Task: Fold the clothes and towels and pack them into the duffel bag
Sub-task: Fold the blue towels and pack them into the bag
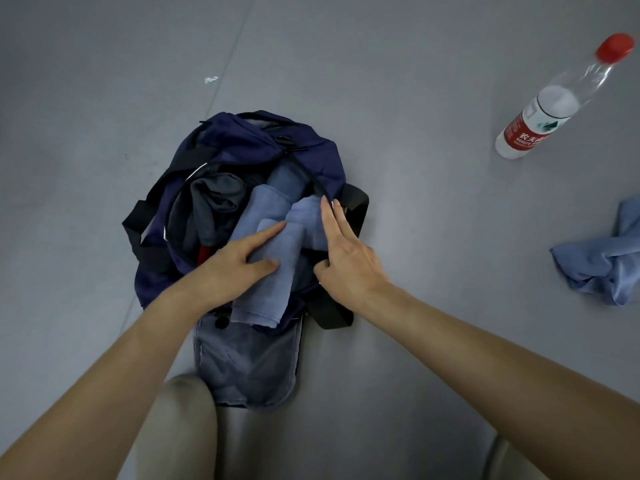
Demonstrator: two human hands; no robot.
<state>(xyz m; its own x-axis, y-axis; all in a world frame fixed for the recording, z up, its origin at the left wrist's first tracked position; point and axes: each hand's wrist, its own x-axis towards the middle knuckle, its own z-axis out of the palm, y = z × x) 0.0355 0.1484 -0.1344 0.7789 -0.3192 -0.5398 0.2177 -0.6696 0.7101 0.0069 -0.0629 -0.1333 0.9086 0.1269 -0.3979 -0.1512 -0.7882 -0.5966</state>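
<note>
Head view: red-capped bottle [547,109] right of duffel bag [242,140], label [528,132] reading NONGFU

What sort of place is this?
Likely an indoor floor, perhaps matted: a plain seamed grey surface, with the duffel bag, water bottle and crumpled blue cloth sitting directly on it.

Bare arms, one knee.
Left hand [239,258] and right hand [346,258] are bare, forearms too, at 8 and 4 o'clock; the knee [185,420] at 6 o'clock seems clad in pale beige cloth.
</note>
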